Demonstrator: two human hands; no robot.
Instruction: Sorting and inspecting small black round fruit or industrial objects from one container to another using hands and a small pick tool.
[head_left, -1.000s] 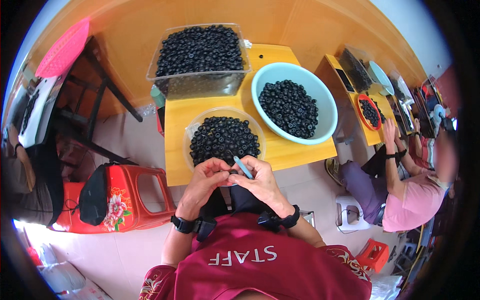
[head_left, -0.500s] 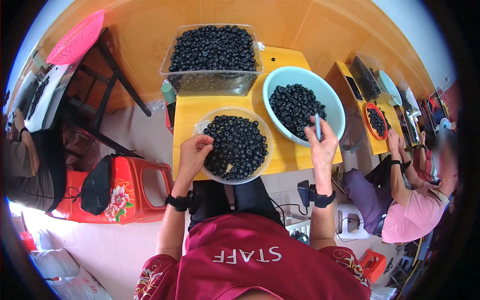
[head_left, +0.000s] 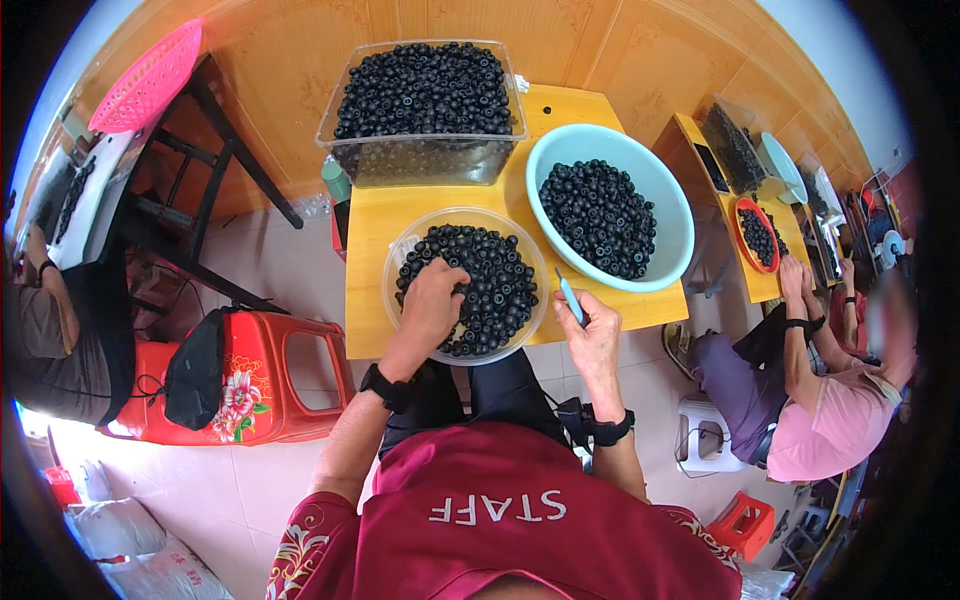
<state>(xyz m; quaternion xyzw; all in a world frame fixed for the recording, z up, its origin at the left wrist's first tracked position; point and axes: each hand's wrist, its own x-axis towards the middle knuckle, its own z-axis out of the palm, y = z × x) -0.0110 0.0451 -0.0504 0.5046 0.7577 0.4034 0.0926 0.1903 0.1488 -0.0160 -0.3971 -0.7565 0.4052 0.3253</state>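
Observation:
My left hand [head_left: 428,308] reaches into a shallow round clear container [head_left: 538,262], its thumb and fingers pinched together among small black ring-shaped parts [head_left: 490,290]. Whether a part sits between those fingertips is hidden. In my right hand [head_left: 598,338] is a slim light-blue-handled knife [head_left: 571,300], its thin dark tip pointing up and away from me, just beyond the container's right rim. Behind that hand stands a pale blue basin [head_left: 676,245], partly filled with the same black parts [head_left: 598,220].
A big clear rectangular box [head_left: 425,165] heaped with black parts stands at the back of the yellow table [head_left: 365,240]. To the left are a red stool [head_left: 290,400] and a dark-legged table. At right, a person in pink [head_left: 830,430] works at another table with a red bowl [head_left: 741,240].
My left hand has moved from the container's left rim in over the black parts. My right hand has left the basin, coming down and left with the knife.

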